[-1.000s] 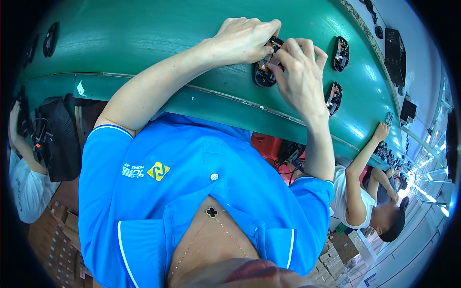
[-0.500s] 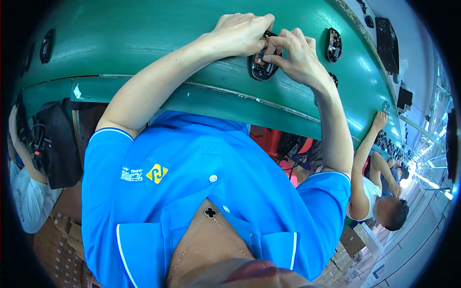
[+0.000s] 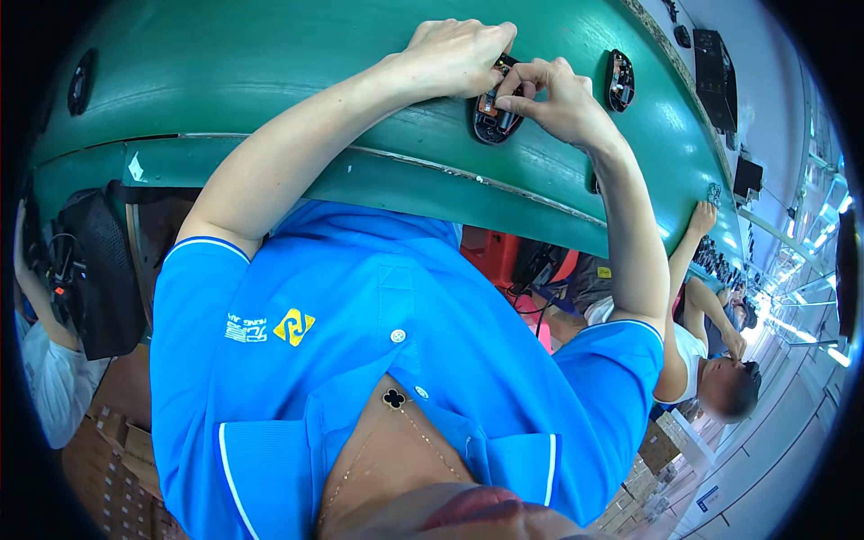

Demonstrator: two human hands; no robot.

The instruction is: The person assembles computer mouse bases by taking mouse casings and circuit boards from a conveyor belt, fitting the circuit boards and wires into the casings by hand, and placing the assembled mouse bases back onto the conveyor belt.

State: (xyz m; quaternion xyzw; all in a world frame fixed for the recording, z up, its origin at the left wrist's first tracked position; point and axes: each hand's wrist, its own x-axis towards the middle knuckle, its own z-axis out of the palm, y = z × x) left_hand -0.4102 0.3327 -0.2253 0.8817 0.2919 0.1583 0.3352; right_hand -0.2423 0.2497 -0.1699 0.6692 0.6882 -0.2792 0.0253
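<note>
An opened black computer mouse (image 3: 492, 129) lies on the green work surface, its inside parts and a small orange-brown piece showing. My left hand (image 3: 461, 56) is closed at its far end, knuckles up, and hides that part of the shell. From the other side my right hand (image 3: 562, 101) reaches over the mouse. Its thumb and index finger are pinched together at the inside of the shell. Whatever lies between those fingertips is too small or hidden to make out.
Another opened mouse (image 3: 620, 81) lies to the right, and a dark mouse-shaped shell (image 3: 81, 82) at the far left. The green surface (image 3: 270, 85) has a raised near edge. A co-worker's hand (image 3: 704, 219) rests at the far right; another person's arm (image 3: 40, 297) shows at left.
My right hand's fingers have drawn together into a pinch over the mouse. My left hand stays at the far end. The view has shifted slightly.
</note>
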